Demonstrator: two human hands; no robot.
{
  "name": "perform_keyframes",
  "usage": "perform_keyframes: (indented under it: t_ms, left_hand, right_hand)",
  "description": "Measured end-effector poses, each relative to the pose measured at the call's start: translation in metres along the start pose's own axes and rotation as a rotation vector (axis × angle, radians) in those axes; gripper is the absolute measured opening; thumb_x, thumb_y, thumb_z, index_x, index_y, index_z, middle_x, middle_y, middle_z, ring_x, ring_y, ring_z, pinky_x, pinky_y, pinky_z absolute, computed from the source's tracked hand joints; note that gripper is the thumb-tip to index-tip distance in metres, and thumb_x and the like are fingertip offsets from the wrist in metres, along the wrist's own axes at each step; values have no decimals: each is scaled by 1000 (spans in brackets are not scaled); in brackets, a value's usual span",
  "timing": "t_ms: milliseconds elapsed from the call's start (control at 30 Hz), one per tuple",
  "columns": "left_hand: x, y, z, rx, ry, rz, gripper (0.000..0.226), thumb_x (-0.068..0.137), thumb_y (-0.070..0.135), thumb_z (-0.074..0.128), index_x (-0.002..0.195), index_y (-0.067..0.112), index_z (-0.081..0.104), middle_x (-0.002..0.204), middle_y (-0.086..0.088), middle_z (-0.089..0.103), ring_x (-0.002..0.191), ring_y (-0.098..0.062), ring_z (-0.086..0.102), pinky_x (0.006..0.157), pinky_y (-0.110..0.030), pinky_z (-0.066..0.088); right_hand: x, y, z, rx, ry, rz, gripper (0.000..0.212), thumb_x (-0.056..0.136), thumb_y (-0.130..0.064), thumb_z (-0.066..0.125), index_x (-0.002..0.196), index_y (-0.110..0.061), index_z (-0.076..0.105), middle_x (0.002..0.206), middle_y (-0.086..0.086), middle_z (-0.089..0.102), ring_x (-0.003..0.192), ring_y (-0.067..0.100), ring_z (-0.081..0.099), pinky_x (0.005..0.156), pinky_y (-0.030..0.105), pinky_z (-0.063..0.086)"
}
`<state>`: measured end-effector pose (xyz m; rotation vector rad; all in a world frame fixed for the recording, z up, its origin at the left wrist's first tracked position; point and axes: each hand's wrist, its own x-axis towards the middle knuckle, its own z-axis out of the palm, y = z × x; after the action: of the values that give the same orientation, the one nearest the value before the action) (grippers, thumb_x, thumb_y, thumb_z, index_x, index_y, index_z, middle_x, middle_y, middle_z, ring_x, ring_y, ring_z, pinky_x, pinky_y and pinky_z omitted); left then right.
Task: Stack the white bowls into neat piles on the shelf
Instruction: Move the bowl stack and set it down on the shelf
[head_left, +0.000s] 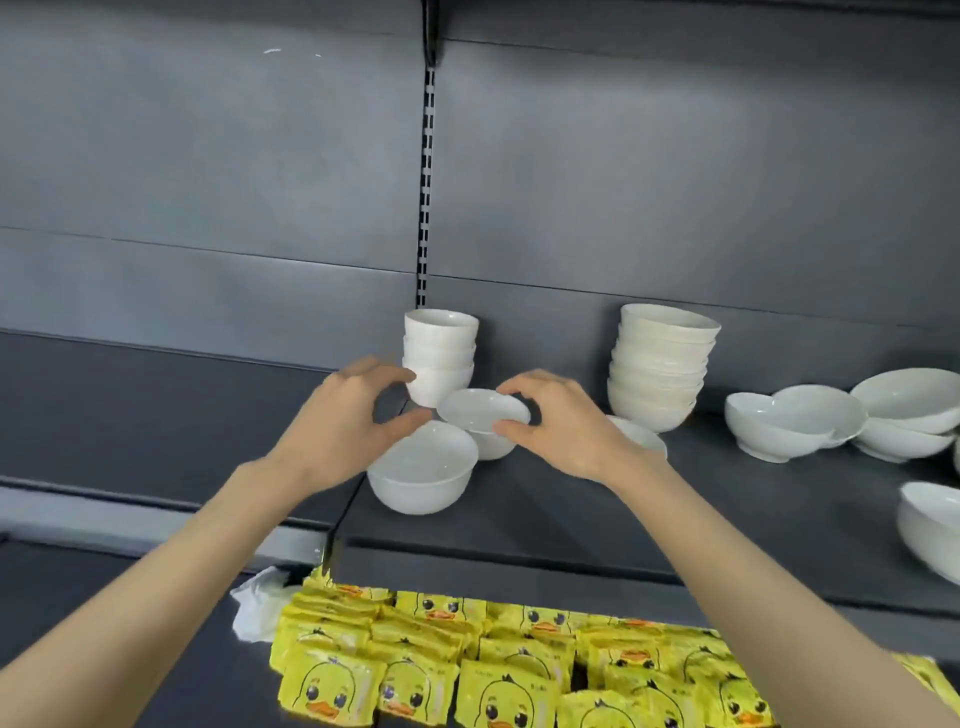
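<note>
Grip: right hand (561, 426) pinches small white ceramic bowl (480, 410) by rim; left hand (337, 415) half-curled, possibly touching short white bowl pile (440, 353). Seat it centred.

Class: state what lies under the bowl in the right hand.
Under the held bowl, pinched by the right hand, a second white bowl shows its lower wall. Its rim and inside are covered.
</note>
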<state>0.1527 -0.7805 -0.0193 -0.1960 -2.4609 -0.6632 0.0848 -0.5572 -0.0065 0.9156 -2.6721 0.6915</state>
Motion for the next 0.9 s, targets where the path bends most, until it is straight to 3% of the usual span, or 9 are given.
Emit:
perform_keyframes:
  t_ms: [100, 200, 367, 567, 667, 767, 900]
  left_hand:
    - [-37, -4, 7, -132, 14, -100, 54, 79, 38, 72, 127, 18, 57, 126, 3, 55, 113, -11, 52, 97, -29, 42]
    - [-60, -10, 17, -303, -20, -245, 72, 72, 37, 77, 135, 20, 47, 132, 6, 49, 118, -7, 48, 101, -29, 42]
    - [-71, -24, 36, -492, -110, -361, 92, 69, 28, 81, 145, 16, 30, 139, -1, 50, 126, -17, 49, 109, -37, 40]
    - [-63, -31, 37, -579, -48, -332, 80, 66, 13, 85, 136, 17, 44, 123, 2, 63, 113, -14, 60, 101, -39, 48]
    - [-58, -27, 31, -651, 41, -269, 76, 64, 10, 86, 129, 23, 48, 116, 10, 63, 109, -9, 60, 94, -29, 52]
    - [-39, -17, 31, -735, 87, -186, 72, 64, 8, 85, 120, 33, 48, 117, 19, 60, 109, 0, 59, 87, -18, 52]
    - [-1, -9, 48, -804, 44, -150, 68, 67, 6, 83, 123, 24, 50, 118, 16, 59, 110, -2, 58, 83, -11, 51]
  right_hand:
    - [-25, -6, 18, 108, -5, -5, 45, 90, -34, 63, 130, -18, 55, 131, -4, 54, 119, 15, 49, 97, 29, 42]
    - [-40, -11, 35, 253, -15, -10, 40, 88, -31, 66, 125, -19, 59, 123, -7, 58, 112, 9, 53, 92, 25, 44]
    - [-48, -15, 61, 433, -7, 92, 45, 86, -24, 70, 128, -16, 57, 123, 2, 60, 109, 10, 57, 93, 20, 45]
    - [-46, -21, 74, 626, 126, 136, 39, 82, -13, 74, 119, -10, 63, 113, 5, 68, 104, 11, 64, 89, 11, 50]
    - [-47, -22, 70, 720, 236, 114, 37, 80, -12, 75, 115, -16, 65, 110, 4, 70, 99, 9, 66, 89, 17, 52]
    - [-42, -20, 61, 750, 317, 68, 39, 82, -13, 72, 119, -20, 61, 116, 0, 67, 106, 7, 63, 91, 23, 53]
    - [-27, -9, 47, 800, 385, 64, 47, 85, -11, 70, 125, -27, 52, 124, -14, 62, 119, 4, 56, 91, 19, 51]
